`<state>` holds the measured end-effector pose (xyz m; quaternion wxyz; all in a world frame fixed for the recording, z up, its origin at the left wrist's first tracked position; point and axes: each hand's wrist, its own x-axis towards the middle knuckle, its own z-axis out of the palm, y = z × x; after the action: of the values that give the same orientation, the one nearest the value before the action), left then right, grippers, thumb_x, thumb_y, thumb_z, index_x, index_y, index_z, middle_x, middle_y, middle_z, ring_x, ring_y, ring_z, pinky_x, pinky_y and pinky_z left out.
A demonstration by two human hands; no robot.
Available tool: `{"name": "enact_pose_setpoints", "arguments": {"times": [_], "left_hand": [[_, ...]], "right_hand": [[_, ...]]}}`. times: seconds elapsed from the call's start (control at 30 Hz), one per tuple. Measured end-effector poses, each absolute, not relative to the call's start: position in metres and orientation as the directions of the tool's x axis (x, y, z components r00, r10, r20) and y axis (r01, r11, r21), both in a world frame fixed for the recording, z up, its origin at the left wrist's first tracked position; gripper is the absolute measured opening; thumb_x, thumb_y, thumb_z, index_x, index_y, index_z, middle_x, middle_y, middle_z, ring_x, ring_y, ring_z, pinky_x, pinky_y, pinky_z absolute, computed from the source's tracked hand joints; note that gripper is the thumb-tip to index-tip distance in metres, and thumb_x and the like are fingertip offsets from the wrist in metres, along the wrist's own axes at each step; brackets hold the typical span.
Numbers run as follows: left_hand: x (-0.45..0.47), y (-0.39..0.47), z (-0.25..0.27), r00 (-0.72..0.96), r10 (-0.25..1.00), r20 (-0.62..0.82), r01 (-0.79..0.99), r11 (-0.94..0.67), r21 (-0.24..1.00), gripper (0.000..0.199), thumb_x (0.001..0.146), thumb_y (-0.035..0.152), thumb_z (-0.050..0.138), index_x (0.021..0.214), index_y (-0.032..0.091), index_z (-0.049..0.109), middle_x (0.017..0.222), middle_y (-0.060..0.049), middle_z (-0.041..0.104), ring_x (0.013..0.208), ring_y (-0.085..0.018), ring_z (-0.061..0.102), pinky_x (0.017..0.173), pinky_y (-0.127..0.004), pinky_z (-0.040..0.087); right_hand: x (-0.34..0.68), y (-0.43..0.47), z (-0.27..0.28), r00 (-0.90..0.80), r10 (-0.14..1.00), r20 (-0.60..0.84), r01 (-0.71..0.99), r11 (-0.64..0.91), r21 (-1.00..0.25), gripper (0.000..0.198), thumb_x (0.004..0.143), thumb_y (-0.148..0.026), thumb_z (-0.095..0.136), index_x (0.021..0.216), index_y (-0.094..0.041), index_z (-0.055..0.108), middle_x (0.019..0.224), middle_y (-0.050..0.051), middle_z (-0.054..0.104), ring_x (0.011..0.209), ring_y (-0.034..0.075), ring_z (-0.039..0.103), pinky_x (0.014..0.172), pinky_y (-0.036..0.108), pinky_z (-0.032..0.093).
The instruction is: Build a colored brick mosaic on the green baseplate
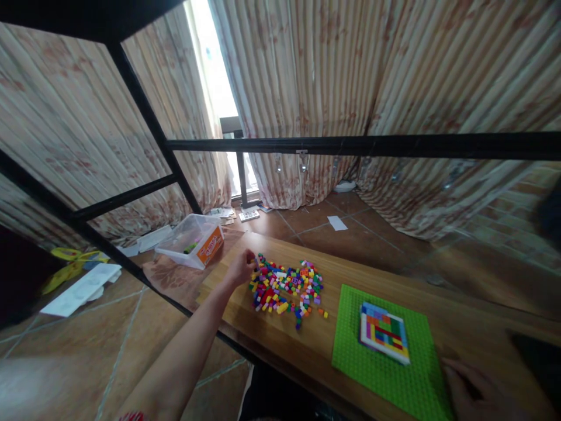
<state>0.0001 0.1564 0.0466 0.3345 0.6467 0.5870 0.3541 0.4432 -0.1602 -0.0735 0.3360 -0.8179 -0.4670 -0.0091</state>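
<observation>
Slightly askew, the block panel lies flat in the lower right of the frame, on the green baseplate. It is close to square, so no clear long axis stands out; its upper and lower edges slope down toward the right, much as the baseplate's upper edge does. White lines its right and lower sides, blue its upper left corner, with orange, purple, yellow, red and green inside.

The right hand is at the baseplate's right edge, in the lower right corner, blurred and dim; its fingers look loosely bent, and I cannot tell how wide its grip is or whether it holds anything.

Near the centre of the frame, the loose bricks spread in a mixed-colour heap, pointing every way, a few strays at its right and lower edges. The left hand reaches in from the lower left to the heap's upper left edge. Its fingers curl inward at the bricks; whether its grip has closed on one I cannot tell.

All this is on the wooden tabletop, whose long axis runs from the centre down to the right. Beyond its left end, a clear box with an orange label sits left of centre. A white paper lies on the tiled floor, below the curtains that fill the upper frame.
</observation>
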Motion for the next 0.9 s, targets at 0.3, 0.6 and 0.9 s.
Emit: {"name": "enact_pose_setpoints", "arguments": {"times": [0.3,0.6,0.9], "left_hand": [[0.047,0.064,0.073,0.121,0.972,-0.203,-0.228,0.226,0.947,0.043,0.053,0.032,0.083,0.089,0.015,0.068,0.084,-0.004,0.07,0.07,-0.012,0.063,0.067,-0.024,0.051],[0.102,-0.045,0.066,0.225,0.817,-0.531,-0.49,0.566,0.663,0.029,0.058,0.017,0.086,0.083,0.017,0.071,0.073,0.003,0.066,0.056,-0.003,0.056,0.053,-0.012,0.045],[0.099,-0.071,0.065,0.201,0.885,-0.421,-0.394,0.466,0.792,0.038,0.05,0.032,0.09,0.081,0.016,0.074,0.076,0.0,0.07,0.063,-0.008,0.06,0.059,-0.019,0.047]], "right_hand": [[0.418,-0.156,-0.041,0.703,0.645,0.3,0.645,-0.4,-0.652,0.049,0.075,-0.061,0.047,0.09,-0.02,0.07,0.098,0.014,0.072,0.086,0.032,0.067,0.077,0.047,0.052],[0.251,-0.116,0.048,0.559,0.829,-0.029,0.06,-0.075,-0.995,0.041,0.075,-0.057,0.066,0.095,-0.02,0.069,0.088,0.007,0.071,0.082,0.022,0.065,0.074,0.034,0.052],[0.201,-0.106,0.045,0.415,0.904,-0.109,-0.134,-0.057,-0.989,0.039,0.075,-0.056,0.067,0.066,-0.018,0.063,0.061,-0.002,0.059,0.059,0.013,0.049,0.057,0.025,0.039]]}}
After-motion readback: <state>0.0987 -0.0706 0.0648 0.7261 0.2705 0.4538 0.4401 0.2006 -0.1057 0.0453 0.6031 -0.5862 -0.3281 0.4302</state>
